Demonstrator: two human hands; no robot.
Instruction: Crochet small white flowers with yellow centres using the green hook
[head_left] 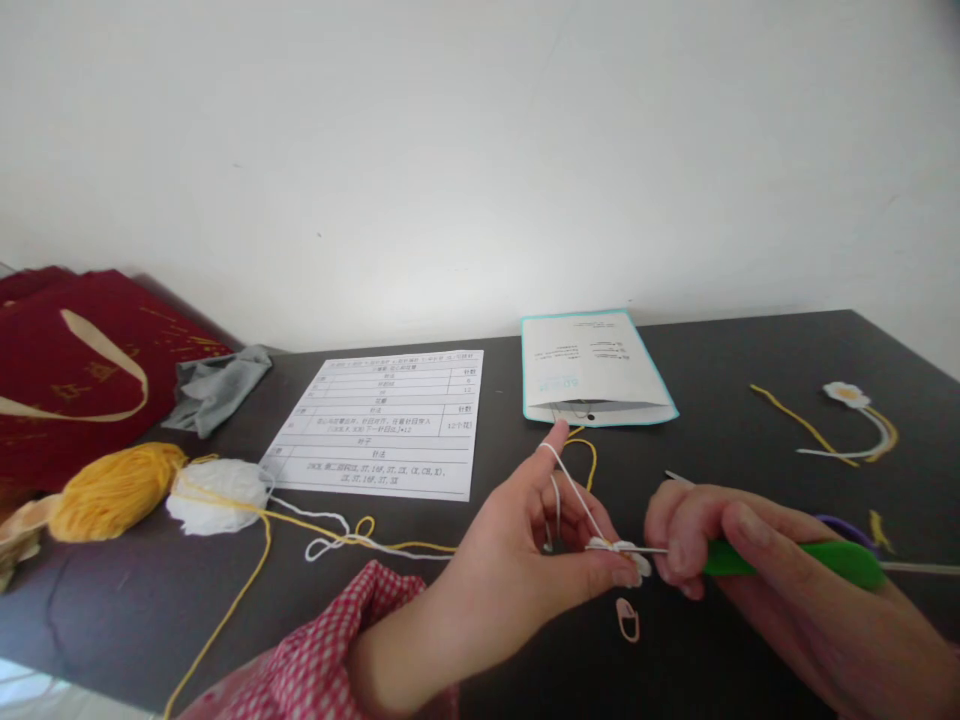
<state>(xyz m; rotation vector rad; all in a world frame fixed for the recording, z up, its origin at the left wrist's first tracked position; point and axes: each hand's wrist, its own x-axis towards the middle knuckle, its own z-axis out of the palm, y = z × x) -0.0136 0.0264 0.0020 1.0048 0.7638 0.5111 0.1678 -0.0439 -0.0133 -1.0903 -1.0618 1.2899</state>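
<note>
A: Where is the white stitched piece (641, 563) being held?

B: Above the counter (315, 630). If the piece is taken as the clock's centre, with twelve towards the wall (465, 180), the left grip (536, 555) lies at nine o'clock. It is closed on the piece, which is pinched at its edge by the thumb and fingers.

A: And the right grip (772, 540)?

B: That is found at three o'clock, wrapped around the green-handled hook (832, 563). The thin shaft is laid across the top of the piece; which loop has been entered cannot be made out.

A: How should the white strand (574, 478) be managed?

B: It is carried over the raised left index finger, towards eleven o'clock. Even tension is best held there: if it is pulled too tight, the loops may be hard to pass through; if slack, the stitches may come out uneven.

A: And the hook?

B: The shaft should be turned gently and drawn level towards three o'clock, so that the strand is not split. The pinch is best placed close beside the working loop.

A: Is anything lying near?

B: A pink stitch marker (628, 622) is seen at six o'clock, and a finished-looking flower (847, 395) at two. The white yarn ball (217, 497) is placed at nine, well apart.
</note>
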